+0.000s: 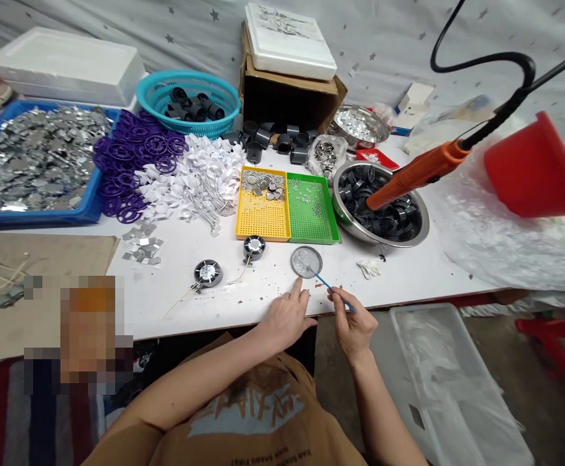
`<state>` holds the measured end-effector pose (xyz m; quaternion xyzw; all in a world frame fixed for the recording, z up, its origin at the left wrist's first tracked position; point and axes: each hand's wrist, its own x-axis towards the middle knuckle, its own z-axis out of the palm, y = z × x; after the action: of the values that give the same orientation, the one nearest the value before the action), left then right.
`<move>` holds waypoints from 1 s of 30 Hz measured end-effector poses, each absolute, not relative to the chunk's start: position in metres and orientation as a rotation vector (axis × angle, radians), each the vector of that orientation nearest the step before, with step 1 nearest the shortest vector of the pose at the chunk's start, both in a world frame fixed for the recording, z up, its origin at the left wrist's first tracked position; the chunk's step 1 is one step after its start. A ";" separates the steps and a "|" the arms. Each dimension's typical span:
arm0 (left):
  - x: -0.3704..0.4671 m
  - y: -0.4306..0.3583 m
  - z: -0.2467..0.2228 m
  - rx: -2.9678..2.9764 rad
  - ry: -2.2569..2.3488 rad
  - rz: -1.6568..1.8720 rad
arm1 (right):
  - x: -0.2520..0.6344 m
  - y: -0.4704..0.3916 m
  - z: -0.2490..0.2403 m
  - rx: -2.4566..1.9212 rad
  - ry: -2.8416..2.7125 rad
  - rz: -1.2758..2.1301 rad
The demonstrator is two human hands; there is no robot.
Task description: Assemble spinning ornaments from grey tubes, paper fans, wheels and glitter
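A white worktable (243, 304) stands against a pale, star-printed curtain (384, 39). By the middle of its near edge lies one round, shallow dish (292, 262) holding a clear, glossy substance. The left hand (286, 317) grasps nothing, index finger extended to the dish's near rim; whether it touches I cannot tell. The right hand (353, 323) pinches one thin blue stick (325, 282), its tip in the dish. Left of the dish are two round black units with wires, one (208, 273) nearer the near edge, the other (254, 247) just before the yellow tray (263, 228). That tray holds silver discs and tiny pieces; the adjoining green tray (311, 228) holds scattered tiny pieces. Two steel bowls stand to the right: the nearer (422, 226) full of black parts, the farther (375, 140) of shiny pieces. At the far left corner, one blue bin (88, 208) is heaped with silver pieces, too many to count; toward the far edge, one turquoise basket (204, 128) contains black cylindrical parts.
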<state>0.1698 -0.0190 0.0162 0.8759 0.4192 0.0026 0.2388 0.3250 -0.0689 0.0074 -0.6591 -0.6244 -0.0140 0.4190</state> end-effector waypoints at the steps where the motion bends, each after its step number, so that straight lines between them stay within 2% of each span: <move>1: 0.170 -0.019 0.016 2.399 1.138 0.009 | 0.325 -0.071 0.009 -1.654 -1.555 -0.035; 6: 0.174 -0.022 0.019 2.410 1.025 0.007 | 0.329 -0.072 0.012 -1.684 -1.457 -0.029; 19: 0.188 -0.019 0.009 2.432 1.067 0.011 | 0.328 -0.040 0.001 -1.608 -0.933 0.342; 30: 0.189 -0.019 0.008 2.411 1.073 0.031 | 0.331 -0.057 -0.009 -1.697 -0.998 0.258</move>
<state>0.1892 -0.0188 0.0076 0.8850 0.3936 0.0115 0.2485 0.3311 -0.0568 -0.0092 -0.7159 -0.4210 0.1088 0.5462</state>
